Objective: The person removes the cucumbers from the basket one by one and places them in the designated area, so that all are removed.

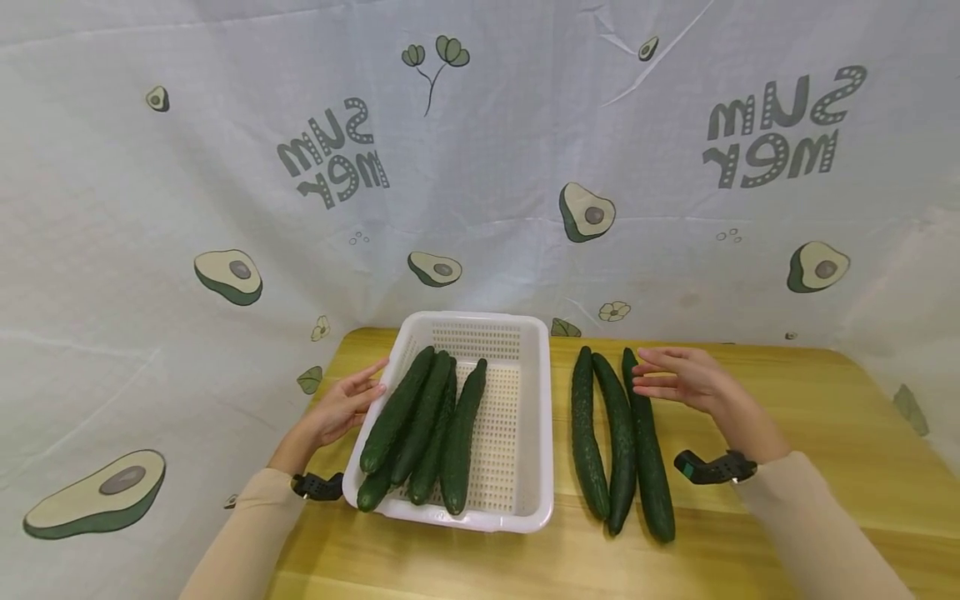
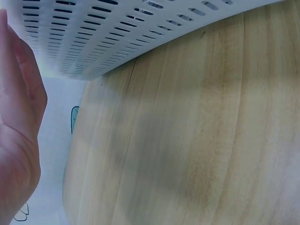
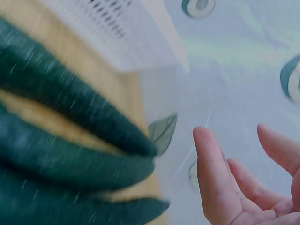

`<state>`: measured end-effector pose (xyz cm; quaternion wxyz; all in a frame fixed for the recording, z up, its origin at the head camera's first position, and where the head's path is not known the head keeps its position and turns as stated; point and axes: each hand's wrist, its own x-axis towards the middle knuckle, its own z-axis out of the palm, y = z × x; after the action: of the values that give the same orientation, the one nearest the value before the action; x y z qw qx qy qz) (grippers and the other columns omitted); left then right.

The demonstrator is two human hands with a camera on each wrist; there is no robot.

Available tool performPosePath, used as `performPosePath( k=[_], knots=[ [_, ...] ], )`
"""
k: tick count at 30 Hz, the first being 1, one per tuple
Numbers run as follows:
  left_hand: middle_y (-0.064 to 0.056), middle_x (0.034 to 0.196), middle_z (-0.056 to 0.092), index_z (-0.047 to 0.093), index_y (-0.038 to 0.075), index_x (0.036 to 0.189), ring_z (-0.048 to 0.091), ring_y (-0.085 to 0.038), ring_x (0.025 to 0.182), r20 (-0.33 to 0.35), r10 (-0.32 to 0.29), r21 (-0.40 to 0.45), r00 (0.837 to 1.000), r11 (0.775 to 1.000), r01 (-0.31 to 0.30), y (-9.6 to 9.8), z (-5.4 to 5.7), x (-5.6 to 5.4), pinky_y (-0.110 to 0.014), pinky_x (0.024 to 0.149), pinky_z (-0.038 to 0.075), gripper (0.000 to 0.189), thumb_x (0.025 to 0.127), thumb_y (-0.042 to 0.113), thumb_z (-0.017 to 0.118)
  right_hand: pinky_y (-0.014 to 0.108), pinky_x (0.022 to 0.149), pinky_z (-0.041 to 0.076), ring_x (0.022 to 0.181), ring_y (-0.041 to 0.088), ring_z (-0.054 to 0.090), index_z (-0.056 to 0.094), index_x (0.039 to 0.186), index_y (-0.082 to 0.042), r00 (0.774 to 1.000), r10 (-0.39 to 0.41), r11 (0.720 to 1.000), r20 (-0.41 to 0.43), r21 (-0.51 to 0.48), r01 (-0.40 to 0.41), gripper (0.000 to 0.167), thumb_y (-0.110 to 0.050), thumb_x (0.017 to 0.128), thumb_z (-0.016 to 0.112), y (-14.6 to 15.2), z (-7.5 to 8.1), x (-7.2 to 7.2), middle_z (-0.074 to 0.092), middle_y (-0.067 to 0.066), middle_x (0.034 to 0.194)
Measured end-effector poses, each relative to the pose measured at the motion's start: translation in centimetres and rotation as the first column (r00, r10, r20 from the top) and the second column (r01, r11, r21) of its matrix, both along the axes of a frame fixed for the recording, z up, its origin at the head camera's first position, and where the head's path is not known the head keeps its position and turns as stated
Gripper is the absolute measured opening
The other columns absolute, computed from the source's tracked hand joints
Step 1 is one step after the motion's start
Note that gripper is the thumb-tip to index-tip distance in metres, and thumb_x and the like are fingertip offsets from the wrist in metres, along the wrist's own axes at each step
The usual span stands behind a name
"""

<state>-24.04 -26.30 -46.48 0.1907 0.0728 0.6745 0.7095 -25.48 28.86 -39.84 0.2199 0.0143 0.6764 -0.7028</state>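
A white plastic basket (image 1: 536, 417) with slotted walls holds several dark green cucumbers (image 1: 427, 417), bunched toward its left side. My left hand (image 1: 347, 408) is at the basket's left rim with fingers extended; in the left wrist view the hand (image 2: 18, 117) appears beside the slotted wall, and whether it touches is unclear. Three more cucumbers (image 1: 621, 442) lie side by side on the table, right of the basket. Over the upper part of the rightmost one, my right hand (image 1: 686, 379) hovers with loosely bent fingers and nothing in them. The right wrist view shows this hand (image 3: 243, 187) apart from the cucumbers (image 3: 70, 89).
The wooden table (image 1: 772, 400) carries the basket and the cucumbers. Behind it and at its left hangs a pale cloth (image 1: 495, 167) printed with avocados and lettering. Both wrists wear black straps (image 1: 716, 468).
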Motion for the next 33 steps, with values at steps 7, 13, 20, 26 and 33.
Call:
performPosePath(
  k=[7, 13, 20, 26, 33],
  knots=[
    [-0.006, 0.123, 0.058, 0.022, 0.017, 0.161, 0.067, -0.019, 0.102, -0.001, -0.013, 0.007, 1.000, 1.000, 0.013, -0.2, 0.0, 0.1, -0.036, 0.080, 0.059, 0.063, 0.105, 0.013, 0.053, 0.039, 0.090, 0.055, 0.095, 0.022, 0.069, 0.011, 0.154, 0.011, 1.000, 0.018, 1.000, -0.016, -0.018, -0.019, 0.080, -0.024, 0.102, 0.060, -4.4, 2.3, -0.8, 0.052, 0.025, 0.125],
    [-0.007, 0.120, 0.056, 0.021, 0.015, 0.161, 0.067, -0.018, 0.100, -0.008, -0.013, -0.004, 1.000, 1.000, 0.013, -0.4, 0.1, 0.3, -0.034, 0.078, 0.059, 0.063, 0.106, 0.010, 0.050, 0.039, 0.087, 0.056, 0.094, 0.026, 0.070, 0.029, 0.146, 0.014, 0.998, 0.058, 0.996, -0.025, -0.065, -0.059, 0.067, -0.019, 0.100, 0.064, -8.5, 3.4, -1.9, 0.054, 0.027, 0.122],
    [-0.008, 0.117, 0.056, 0.021, 0.014, 0.161, 0.067, -0.018, 0.099, -0.017, -0.021, 0.009, 1.000, 1.000, 0.021, -0.4, 0.1, 0.3, -0.034, 0.078, 0.059, 0.062, 0.106, 0.010, 0.050, 0.040, 0.088, 0.056, 0.096, 0.031, 0.068, 0.028, 0.148, 0.013, 0.998, 0.063, 0.997, 0.011, -0.036, -0.063, 0.060, -0.013, 0.103, 0.057, -13.1, 3.9, -3.1, 0.048, 0.033, 0.126],
    [-0.008, 0.116, 0.056, 0.022, 0.015, 0.160, 0.067, -0.018, 0.100, -0.025, -0.013, 0.003, 1.000, 1.000, 0.013, -0.5, -0.1, 0.1, -0.034, 0.077, 0.059, 0.062, 0.106, 0.009, 0.051, 0.042, 0.084, 0.057, 0.097, 0.035, 0.068, 0.035, 0.146, 0.012, 0.998, 0.059, 0.998, 0.013, -0.036, -0.058, 0.055, -0.013, 0.103, 0.058, -16.1, 3.4, -3.2, 0.049, 0.034, 0.128],
    [-0.008, 0.117, 0.057, 0.023, 0.015, 0.160, 0.067, -0.018, 0.100, -0.020, -0.010, -0.004, 1.000, 1.000, 0.010, -0.4, -0.1, -0.1, -0.034, 0.078, 0.059, 0.062, 0.105, 0.010, 0.052, 0.043, 0.081, 0.058, 0.096, 0.038, 0.069, 0.041, 0.143, 0.011, 0.998, 0.046, 0.999, 0.049, 0.006, -0.047, 0.052, -0.015, 0.102, 0.060, -18.9, 1.8, -3.2, 0.049, 0.038, 0.133]
  ],
)
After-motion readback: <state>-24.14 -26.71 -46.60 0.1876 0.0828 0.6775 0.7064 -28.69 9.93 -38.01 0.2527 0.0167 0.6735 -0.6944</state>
